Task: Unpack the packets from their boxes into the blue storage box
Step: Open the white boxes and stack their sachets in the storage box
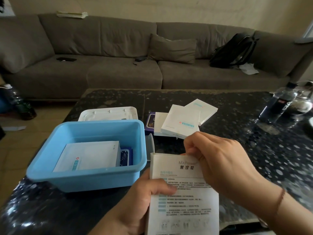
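The left hand [144, 199] grips a white box [183, 197] from its side, thumb across the printed face. The right hand [218, 160] pinches the box's top flap. The blue storage box [88, 177], already holding packets [88, 156], sits just left of both hands. A hard tug could tear the flap and spill packets onto the table [254, 150].

The white box [184, 199] ran off the bottom edge below the left hand [135, 209], its small print too fine to read. The right hand [218, 160] curled its fingertips [192, 150] over the box's top edge, hiding the flap and whatever lay inside. Left of those fingers, in the blue storage box [88, 178], white packets [88, 156] covered most of a dark blue packet [124, 157]. Beyond the fingers, stacked white boxes [181, 122] hid all but a sliver of a purple box [149, 122].
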Demonstrator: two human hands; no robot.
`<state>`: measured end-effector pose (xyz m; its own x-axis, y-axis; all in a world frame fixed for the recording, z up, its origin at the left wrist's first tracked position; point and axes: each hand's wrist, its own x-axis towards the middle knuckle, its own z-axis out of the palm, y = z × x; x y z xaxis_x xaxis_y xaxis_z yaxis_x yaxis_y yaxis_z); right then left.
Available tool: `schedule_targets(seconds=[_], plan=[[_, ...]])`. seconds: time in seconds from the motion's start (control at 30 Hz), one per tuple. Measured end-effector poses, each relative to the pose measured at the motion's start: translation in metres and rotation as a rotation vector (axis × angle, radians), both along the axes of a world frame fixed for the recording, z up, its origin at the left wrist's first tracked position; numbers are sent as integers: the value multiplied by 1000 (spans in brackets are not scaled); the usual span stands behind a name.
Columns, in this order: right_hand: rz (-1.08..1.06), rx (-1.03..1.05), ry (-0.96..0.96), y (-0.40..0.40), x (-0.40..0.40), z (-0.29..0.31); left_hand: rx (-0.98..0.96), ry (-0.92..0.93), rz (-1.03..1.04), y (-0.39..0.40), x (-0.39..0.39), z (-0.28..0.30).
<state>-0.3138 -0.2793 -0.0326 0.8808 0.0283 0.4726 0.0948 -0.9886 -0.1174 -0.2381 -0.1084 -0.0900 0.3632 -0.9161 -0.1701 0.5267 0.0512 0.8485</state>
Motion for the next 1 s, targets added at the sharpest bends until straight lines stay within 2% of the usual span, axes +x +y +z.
schedule_targets(seconds=[0.17, 0.53, 0.67, 0.8, 0.83, 0.93, 1.0], plan=[[-52, 77, 142, -5, 2, 13, 5, -185, 51, -5, 5, 1], [57, 384, 426, -5, 4, 20, -75, -566, 201, -7, 5, -11], [115, 624, 457, -11, 4, 20, -177, -611, 414, -5, 0, -14], [144, 987, 411, -23, -6, 12, -154, -667, 486, -4, -7, -16], [172, 983, 387, -26, -12, 11, -153, -663, 493, -5, -8, -16], [191, 662, 357, -28, -30, 10, -164, -673, 503, -6, -9, -17], [164, 529, 281, -26, -35, 8, -174, -678, 515, -7, -9, -17]])
